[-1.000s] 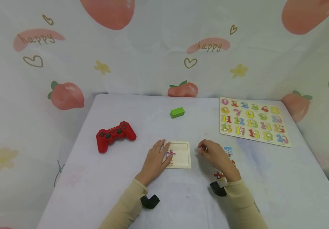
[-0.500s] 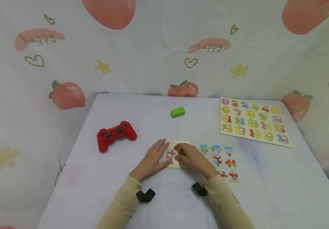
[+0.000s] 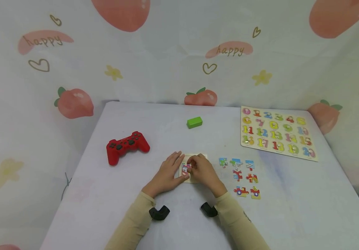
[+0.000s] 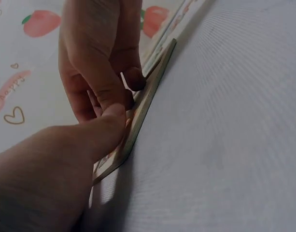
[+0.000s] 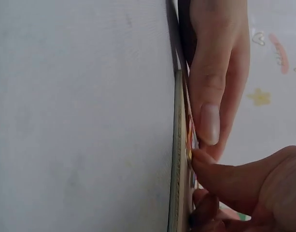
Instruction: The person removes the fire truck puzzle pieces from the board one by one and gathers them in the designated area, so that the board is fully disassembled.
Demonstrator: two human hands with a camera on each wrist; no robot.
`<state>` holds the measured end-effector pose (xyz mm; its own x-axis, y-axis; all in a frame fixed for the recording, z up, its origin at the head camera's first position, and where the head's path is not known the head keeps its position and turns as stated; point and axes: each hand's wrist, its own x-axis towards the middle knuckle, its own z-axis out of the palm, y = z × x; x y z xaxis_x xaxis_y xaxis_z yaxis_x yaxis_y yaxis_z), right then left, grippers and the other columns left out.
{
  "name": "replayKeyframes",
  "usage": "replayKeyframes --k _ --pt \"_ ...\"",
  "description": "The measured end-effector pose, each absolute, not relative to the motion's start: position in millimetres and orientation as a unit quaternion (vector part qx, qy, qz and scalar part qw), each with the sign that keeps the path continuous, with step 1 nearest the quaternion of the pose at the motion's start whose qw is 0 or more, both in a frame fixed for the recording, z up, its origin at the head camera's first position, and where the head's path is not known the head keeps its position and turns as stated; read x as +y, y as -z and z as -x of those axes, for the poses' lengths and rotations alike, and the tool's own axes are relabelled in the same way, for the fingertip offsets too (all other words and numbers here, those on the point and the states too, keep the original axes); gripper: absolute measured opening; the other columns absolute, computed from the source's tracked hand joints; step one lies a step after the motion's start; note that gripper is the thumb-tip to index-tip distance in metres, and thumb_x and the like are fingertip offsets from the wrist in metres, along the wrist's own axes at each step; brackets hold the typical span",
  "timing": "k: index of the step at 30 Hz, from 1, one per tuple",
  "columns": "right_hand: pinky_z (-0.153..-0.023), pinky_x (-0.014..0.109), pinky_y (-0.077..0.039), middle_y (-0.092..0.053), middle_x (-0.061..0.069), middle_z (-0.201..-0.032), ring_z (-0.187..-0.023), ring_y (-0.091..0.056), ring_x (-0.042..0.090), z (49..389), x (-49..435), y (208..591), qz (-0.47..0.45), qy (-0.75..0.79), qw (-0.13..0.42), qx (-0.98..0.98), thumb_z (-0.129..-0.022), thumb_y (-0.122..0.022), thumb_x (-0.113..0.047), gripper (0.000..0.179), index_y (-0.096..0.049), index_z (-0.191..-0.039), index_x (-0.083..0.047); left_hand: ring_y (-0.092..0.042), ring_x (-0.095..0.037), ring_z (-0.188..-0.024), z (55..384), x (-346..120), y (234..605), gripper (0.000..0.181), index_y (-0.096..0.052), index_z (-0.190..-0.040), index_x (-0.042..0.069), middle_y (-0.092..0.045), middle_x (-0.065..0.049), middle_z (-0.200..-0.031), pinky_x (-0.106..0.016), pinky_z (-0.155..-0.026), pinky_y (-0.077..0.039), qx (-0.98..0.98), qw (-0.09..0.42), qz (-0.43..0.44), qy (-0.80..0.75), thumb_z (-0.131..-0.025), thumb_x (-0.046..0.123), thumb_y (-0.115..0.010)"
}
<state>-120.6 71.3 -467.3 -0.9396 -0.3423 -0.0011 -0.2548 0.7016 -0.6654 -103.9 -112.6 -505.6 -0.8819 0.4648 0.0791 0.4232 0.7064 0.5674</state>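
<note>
My left hand lies at the left side of a small square wooden puzzle board, its fingers fairly straight along the edge and on the board. On the board is a red-and-white printed jigsaw piece, partly covered. My right hand reaches over the board with curled fingers, and its thumb and fingertips pinch at a jigsaw piece there. In the right wrist view the thumb touches the edge of the printed piece. To the right lie several loose jigsaw pieces in rows.
A number puzzle board lies at the back right. A green block is at the back middle, and a red game controller sits to the left. A patterned cloth hangs behind the white table.
My right hand has moved left from beside the loose pieces onto the board, uncovering those pieces. The left hand stays on the board, with its forearm shifted slightly left.
</note>
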Motion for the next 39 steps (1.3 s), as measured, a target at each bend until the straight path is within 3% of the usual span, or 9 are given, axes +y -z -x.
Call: replayKeyframes --k 5,12,32,39 --pt "-0.068 0.032 -0.046 -0.058 0.005 -0.084 -0.073 -0.052 0.015 121 71 468 0.151 0.360 0.059 0.919 -0.078 -0.075 -0.003 0.017 -0.065 -0.091 -0.005 -0.020 -0.027 -0.145 103 -111 505 0.076 -0.032 -0.148 0.002 -0.028 -0.012 -0.155 -0.056 -0.108 -0.029 0.925 0.026 -0.239 -0.294 -0.091 0.045 -0.060" --pt "-0.067 0.029 -0.046 -0.065 0.001 -0.079 -0.069 -0.055 0.012 124 71 469 0.134 0.383 0.057 0.912 -0.087 -0.068 -0.007 0.003 -0.065 -0.087 -0.006 -0.017 -0.024 -0.146 103 -110 507 0.081 -0.029 -0.150 0.004 -0.025 -0.008 -0.157 -0.053 -0.110 -0.028 0.931 0.043 -0.223 -0.287 -0.090 0.049 -0.059" --pt "-0.066 0.029 -0.045 -0.064 0.002 -0.075 -0.067 -0.053 0.012 132 67 465 0.116 0.408 0.086 0.902 -0.086 -0.067 -0.003 0.007 -0.065 -0.081 -0.006 -0.019 -0.024 -0.145 104 -109 504 0.082 -0.029 -0.150 0.007 -0.027 -0.007 -0.156 -0.054 -0.110 -0.027 0.925 0.046 -0.206 -0.315 -0.088 0.047 -0.063" --pt "-0.062 0.027 -0.045 -0.065 0.003 -0.080 -0.070 -0.055 0.015 135 99 450 0.063 0.414 0.116 0.901 -0.090 -0.063 -0.007 0.004 -0.065 -0.087 -0.004 -0.020 -0.025 -0.145 104 -109 504 0.081 -0.031 -0.150 0.006 -0.028 -0.008 -0.156 -0.054 -0.110 -0.027 0.926 0.046 -0.208 -0.311 -0.088 0.047 -0.064"
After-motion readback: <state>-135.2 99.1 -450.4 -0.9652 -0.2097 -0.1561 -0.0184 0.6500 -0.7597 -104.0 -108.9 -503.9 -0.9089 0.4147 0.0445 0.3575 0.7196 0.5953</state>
